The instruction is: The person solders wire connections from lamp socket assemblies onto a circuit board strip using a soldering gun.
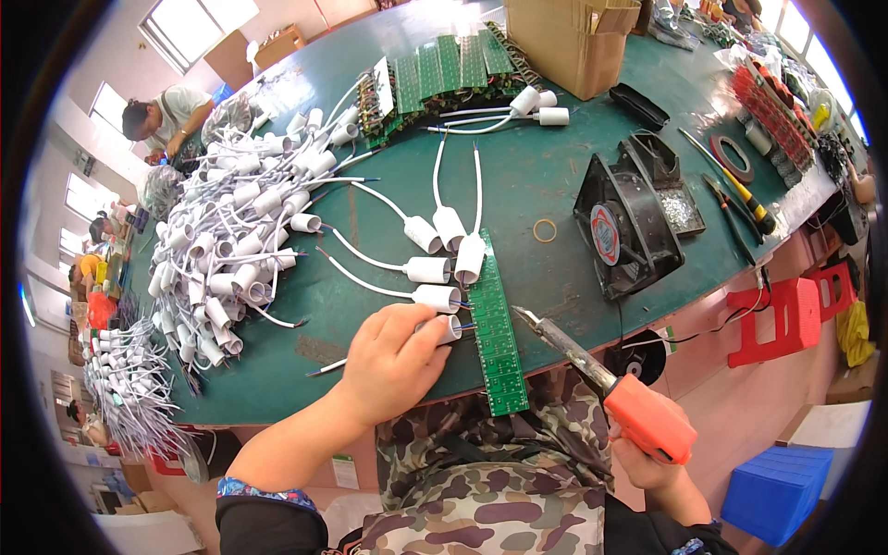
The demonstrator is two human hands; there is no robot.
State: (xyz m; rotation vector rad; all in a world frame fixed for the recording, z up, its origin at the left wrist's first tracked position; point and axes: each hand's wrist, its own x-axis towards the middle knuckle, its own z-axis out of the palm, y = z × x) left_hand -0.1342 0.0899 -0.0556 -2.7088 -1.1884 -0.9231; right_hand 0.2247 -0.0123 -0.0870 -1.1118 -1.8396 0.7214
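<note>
My left hand (393,356) is closed on a white lamp holder (451,329), its thin wire ends pointing at the left edge of a long green circuit board strip (502,356). Whether they touch the board I cannot tell. Several more lamp holders (427,269) with white cables lie beside and over the strip's far end. My right hand (647,470) grips a red-handled soldering gun (652,421). Its tip is a little right of the board, apart from it.
A big heap of white lamp holders (245,242) covers the table's left side. Circuit board panels (444,69) and a cardboard box (572,42) stand at the back. Rightward are a black fan (627,217), pliers (731,217) and a yellow-handled screwdriver (754,203). A co-worker (176,116) sits far left.
</note>
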